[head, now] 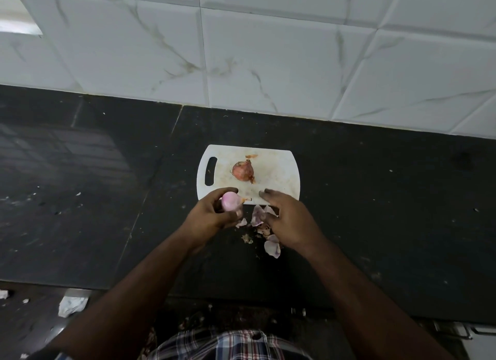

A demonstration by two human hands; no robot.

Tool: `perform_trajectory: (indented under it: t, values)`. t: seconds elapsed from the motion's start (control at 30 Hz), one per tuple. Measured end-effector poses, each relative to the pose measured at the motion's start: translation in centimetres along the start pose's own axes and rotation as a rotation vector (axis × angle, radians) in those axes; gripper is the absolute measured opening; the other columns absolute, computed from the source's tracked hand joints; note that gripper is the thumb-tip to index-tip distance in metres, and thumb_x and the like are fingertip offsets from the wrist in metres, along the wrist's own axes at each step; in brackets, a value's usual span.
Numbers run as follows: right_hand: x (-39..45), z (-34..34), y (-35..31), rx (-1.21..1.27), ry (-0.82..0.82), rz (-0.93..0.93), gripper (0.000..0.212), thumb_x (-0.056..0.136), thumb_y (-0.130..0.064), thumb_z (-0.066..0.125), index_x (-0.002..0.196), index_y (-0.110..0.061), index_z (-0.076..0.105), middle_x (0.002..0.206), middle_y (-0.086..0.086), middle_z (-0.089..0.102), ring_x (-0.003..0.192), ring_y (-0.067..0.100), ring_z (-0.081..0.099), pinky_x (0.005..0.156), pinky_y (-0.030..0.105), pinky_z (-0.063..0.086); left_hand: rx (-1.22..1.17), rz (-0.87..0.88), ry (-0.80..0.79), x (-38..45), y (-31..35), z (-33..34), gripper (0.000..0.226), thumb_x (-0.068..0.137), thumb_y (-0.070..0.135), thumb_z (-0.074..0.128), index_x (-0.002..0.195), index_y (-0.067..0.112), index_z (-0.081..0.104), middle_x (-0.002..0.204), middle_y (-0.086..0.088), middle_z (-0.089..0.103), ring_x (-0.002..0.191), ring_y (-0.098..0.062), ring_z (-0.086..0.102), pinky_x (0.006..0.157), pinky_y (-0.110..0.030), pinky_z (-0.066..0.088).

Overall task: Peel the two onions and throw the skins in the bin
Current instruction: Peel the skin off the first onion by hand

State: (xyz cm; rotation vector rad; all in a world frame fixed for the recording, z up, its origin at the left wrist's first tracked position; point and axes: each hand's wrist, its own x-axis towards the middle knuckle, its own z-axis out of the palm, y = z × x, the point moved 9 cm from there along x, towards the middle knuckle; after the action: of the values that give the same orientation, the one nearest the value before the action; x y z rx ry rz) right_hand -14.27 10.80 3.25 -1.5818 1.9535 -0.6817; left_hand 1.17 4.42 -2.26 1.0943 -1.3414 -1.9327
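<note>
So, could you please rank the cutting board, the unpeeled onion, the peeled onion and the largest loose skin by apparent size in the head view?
1. Cutting board, clearly largest.
2. Unpeeled onion on the board.
3. Peeled onion in the left hand and the largest loose skin on the counter look alike; the fingers partly hide the onion, so no ranking.

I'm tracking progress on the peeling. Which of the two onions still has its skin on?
The onion on the cutting board: it is brown and papery. The other onion, gripped in the left hand, is smooth and pale pink.
</note>
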Motion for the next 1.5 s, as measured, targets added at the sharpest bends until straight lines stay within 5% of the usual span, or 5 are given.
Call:
perform_trajectory:
  t: [0.23, 0.4, 0.63, 0.87, 1.5]
  values:
    - [0.4, 0.0, -3.3, -0.266, 0.106, -0.158, 0.019, 0.098, -0.024, 0.054, 0.097, -0.013, 0.069, 0.093, 0.002, 0.068, 0.090, 0.022, 0.061, 0.074, 0.034, 0.046, 0.045, 0.027, -0.095, -0.1, 0.3, 1.5, 0.065, 0.073, 0.004, 0.080, 0.133, 0.010, 0.056, 0.118, -0.017, 0.069, 0.105, -0.028, 0.070, 0.081, -0.033, 0.058]
    - [-0.1, 0.4, -0.1, 0.572, 0.246, 0.254, 0.026, 0.096, -0.021, 0.060, 0.073, -0.013, 0.066, 0.072, 0.001, 0.069, 0.068, 0.017, 0.063, 0.064, 0.031, 0.052, 0.009, 0.143, -0.094, -0.3, 1.9, 2.3, 0.064, 0.075, 0.002, 0.077, 0.134, 0.010, 0.054, 0.119, -0.019, 0.064, 0.103, -0.022, 0.067, 0.088, -0.035, 0.057]
    - [-1.3, 3.2, 0.7, 1.213, 0.062, 0.566, 0.023, 0.099, -0.014, 0.056, 0.080, -0.007, 0.068, 0.073, 0.010, 0.071, 0.067, 0.023, 0.065, 0.060, 0.033, 0.052, -0.088, 0.134, -0.116, -0.6, 1.7, 2.8, 0.065, 0.076, -0.001, 0.073, 0.137, 0.007, 0.050, 0.112, -0.010, 0.065, 0.100, -0.017, 0.065, 0.083, -0.030, 0.056]
    - [0.0, 0.8, 2.5, 0.747, 0.075, 0.373, 0.038, 0.097, -0.044, 0.058, 0.096, -0.010, 0.074, 0.093, 0.016, 0.075, 0.082, 0.029, 0.075, 0.067, 0.040, 0.062, 0.134, 0.107, -0.051, -0.6, 1.2, 2.0, 0.073, 0.074, -0.006, 0.082, 0.137, 0.019, 0.053, 0.120, -0.005, 0.068, 0.106, -0.015, 0.070, 0.083, -0.027, 0.057]
    - [-0.8, 3.6, 4.1, 1.197, 0.060, 0.436, 0.016, 0.090, 0.004, 0.062, 0.099, -0.002, 0.074, 0.094, 0.014, 0.077, 0.080, 0.023, 0.075, 0.067, 0.026, 0.060, 0.705, 0.380, 0.281, -1.7, 5.7, 0.9, 0.019, 0.091, 0.010, 0.064, 0.081, 0.026, 0.070, 0.076, 0.013, 0.071, 0.073, -0.003, 0.067, 0.063, -0.019, 0.052]
